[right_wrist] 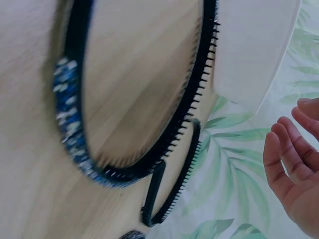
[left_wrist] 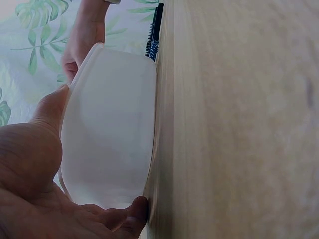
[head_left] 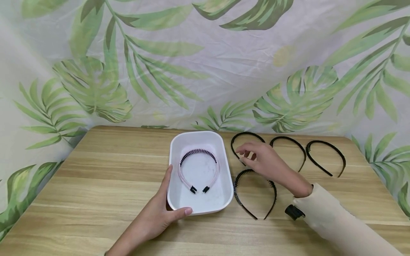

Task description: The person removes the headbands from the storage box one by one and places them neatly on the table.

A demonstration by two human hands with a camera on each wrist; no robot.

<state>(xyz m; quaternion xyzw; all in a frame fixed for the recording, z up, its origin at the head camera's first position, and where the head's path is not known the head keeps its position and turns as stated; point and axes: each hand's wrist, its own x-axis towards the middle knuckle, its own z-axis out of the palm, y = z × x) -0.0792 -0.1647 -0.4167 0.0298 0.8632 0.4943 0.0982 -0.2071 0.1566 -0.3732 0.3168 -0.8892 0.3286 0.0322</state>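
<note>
Headband (head_left: 236, 188), four o'clock of bin (head_left: 200, 170), risked snag if sleeve (head_left: 339, 220) dipped; right hand (head_left: 261, 156) loosely curled, empty; left hand (head_left: 160, 211) fingers gripped bin.

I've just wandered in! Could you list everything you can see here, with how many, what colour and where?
Tub: one, white, on the table
Pink headband: one, pink with dark teeth, inside the tub
Black headbands: three, black, in a row at the far right
Jewelled headband: one, black with blue stones, nearer, right of the tub
Table: one, wood-brown, underneath
Leafy cloth: count unclear, whitish with green leaves, behind and beside the table
Device: one, black, at the right cuff
Sleeve: one, cream, right arm
Left hand: one, bare, gripping the tub
Right hand: one, bare, above the headbands
</note>
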